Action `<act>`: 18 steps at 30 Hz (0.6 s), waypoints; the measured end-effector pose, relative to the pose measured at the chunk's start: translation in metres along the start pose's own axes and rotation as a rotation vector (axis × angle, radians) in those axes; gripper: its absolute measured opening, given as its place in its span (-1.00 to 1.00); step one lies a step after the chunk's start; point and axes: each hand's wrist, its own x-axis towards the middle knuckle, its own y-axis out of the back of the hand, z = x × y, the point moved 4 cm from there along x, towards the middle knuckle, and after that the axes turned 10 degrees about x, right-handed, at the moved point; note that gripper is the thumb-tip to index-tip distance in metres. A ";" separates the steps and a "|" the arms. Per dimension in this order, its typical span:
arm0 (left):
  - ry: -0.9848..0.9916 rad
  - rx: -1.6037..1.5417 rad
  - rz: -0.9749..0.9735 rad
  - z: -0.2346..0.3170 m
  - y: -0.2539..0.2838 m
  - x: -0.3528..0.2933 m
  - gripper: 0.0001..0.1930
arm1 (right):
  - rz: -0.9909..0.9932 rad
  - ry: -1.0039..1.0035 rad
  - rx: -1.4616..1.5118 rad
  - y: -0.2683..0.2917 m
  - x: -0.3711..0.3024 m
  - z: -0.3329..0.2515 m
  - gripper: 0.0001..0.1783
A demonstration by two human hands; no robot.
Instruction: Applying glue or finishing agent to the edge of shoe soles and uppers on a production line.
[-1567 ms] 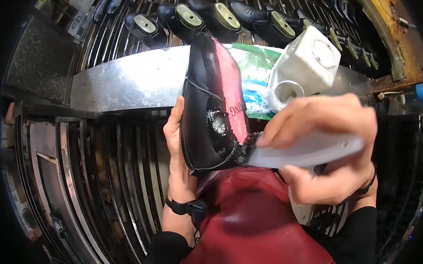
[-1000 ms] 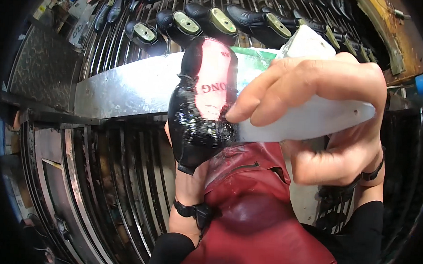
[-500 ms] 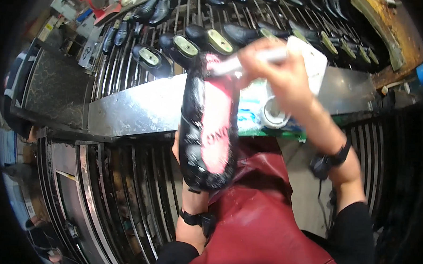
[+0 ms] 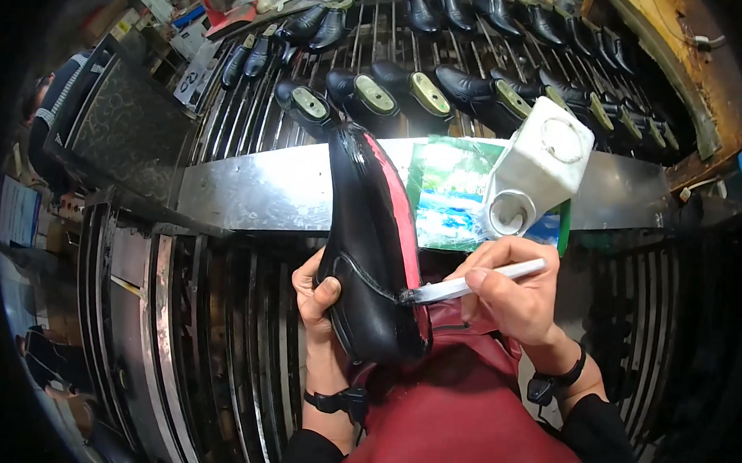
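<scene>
A black leather shoe [image 4: 358, 231] is tilted on its side in front of me, toe up and away. My left hand [image 4: 312, 293] grips it near the heel, thumb on the upper. Along its right edge part of the pink sole bottom shows. A white-handled brush [image 4: 447, 289] is pinched in my right hand [image 4: 517, 297]. Its dark tip touches the shoe's edge beside the pink sole, toward the heel. Just beyond my right hand stands a white plastic container [image 4: 548, 161] with a round open mouth.
A metal ledge [image 4: 265, 190] crosses ahead, bearing a smeared green and blue sheet [image 4: 451, 194]. Behind it, several black shoes [image 4: 373, 97] on lasts sit on a rack of metal bars [image 4: 358, 45]. Slatted racks [image 4: 258, 342] stand below. A red device [image 4: 215, 1] is at the far left.
My left hand has turned the shoe from sole-up onto its side. My right hand and brush have moved down toward me, from the toe to the edge near the heel.
</scene>
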 end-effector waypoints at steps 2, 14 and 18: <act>-0.014 0.005 -0.027 0.001 0.002 -0.007 -0.29 | -0.008 0.035 -0.019 -0.001 0.008 0.002 -0.83; -0.209 0.456 0.055 0.027 -0.007 -0.012 -0.30 | 0.450 0.330 -0.255 0.073 0.011 0.029 -0.92; -0.089 0.460 0.145 0.028 0.004 0.028 -0.36 | 0.107 0.418 -1.152 0.083 0.004 0.039 -0.73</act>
